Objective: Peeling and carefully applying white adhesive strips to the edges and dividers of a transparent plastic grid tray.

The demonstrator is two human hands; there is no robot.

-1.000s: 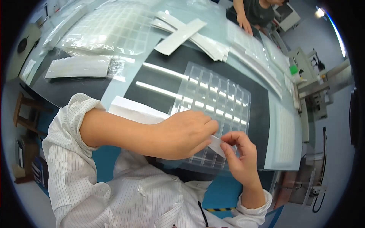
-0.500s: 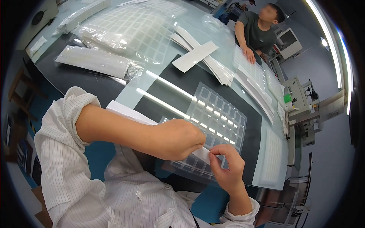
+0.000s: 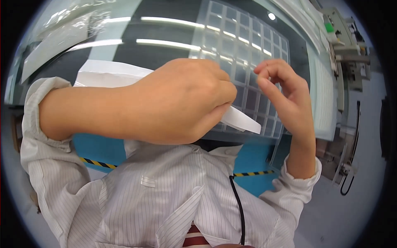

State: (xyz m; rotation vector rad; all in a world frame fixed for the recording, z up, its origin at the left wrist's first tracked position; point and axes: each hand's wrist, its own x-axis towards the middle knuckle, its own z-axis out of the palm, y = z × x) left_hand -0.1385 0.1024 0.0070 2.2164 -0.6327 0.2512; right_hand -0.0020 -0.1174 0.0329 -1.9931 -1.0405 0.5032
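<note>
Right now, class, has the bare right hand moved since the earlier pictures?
Yes: against the clear plastic gridded tray, the right hand has moved forward.

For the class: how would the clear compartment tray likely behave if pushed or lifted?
The clear compartment tray is probably light for its size, its see-through walls looking thin. The ribbed grid likely adds stiffness, though it might flex. Lying flat and broad on the dark surface, it would probably slide, not roll.
</note>
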